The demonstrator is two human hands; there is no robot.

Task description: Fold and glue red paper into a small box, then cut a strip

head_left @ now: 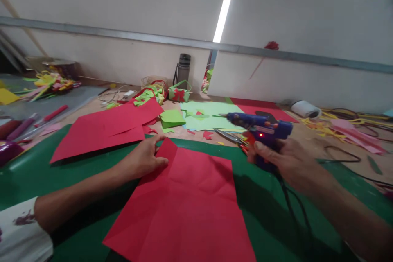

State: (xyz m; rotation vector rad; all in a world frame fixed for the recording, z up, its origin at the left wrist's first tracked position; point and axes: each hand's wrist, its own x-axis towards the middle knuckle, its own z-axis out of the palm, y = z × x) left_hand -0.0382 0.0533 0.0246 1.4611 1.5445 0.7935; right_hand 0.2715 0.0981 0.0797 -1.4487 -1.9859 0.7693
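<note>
Rests the left hand (149, 159) on the left edge of a red sheet (193, 188), near its top corner, a little left of the centre of the frame. Has thumb and forefinger parted there, with the thumb on the paper; cannot tell about a pinch from below, the other fingers being hidden. Wraps the right hand (285, 155) firmly around the handle of a blue glue gun (260, 125), at the right of the frame, clear of the sheet.

From the left hand, has the sheet to the right and downward; from the right hand, to the left and downward. Is nearer to the paper with the left hand, being in contact with it.

Points the nozzle of the gun to the left of the frame, above the sheet's upper right corner in this view, with the gun's long axis almost level. Has the sheet's long axis running from the lower edge of the frame up to the middle, with soft creases, on the green cover (270, 233) of the surface (316, 145). Farther up, has other red sheets (101, 131) at the left, and pale green sheets (215, 123) with scissors (229, 136) near the middle.
</note>
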